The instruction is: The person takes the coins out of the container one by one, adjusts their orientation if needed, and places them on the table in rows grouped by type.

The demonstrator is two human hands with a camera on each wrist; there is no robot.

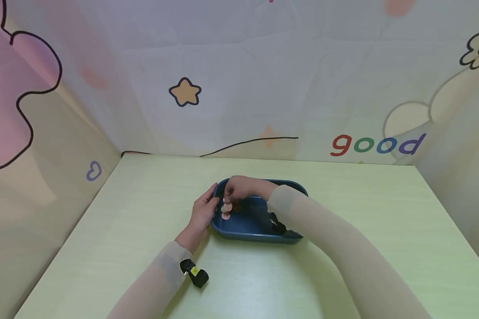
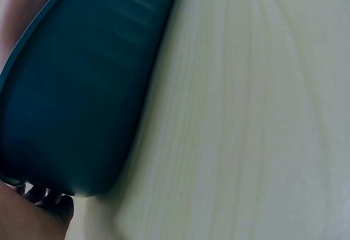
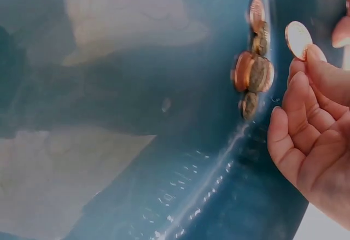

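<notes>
A blue tray (image 1: 247, 223) lies on the table, its raised rim running all round. My left hand (image 1: 201, 213) grips the tray's left end; in the left wrist view its dark fingertips (image 2: 64, 207) show at the end of the tray wall (image 2: 82, 87). Reaching in from the right, my right hand (image 1: 241, 187) is over the left part of the tray. Between thumb and finger it pinches a copper-coloured coin (image 3: 298, 40). Several more coins (image 3: 250, 78) lie in a short row along the tray's end, just beside the right hand's fingers, some overlapping.
The pale wood-grained table (image 1: 383, 221) extends around the tray. Behind it rises a printed cloth backdrop (image 1: 243, 88) with a star and the word "good". A black strap device (image 1: 195, 274) sits on the left wrist.
</notes>
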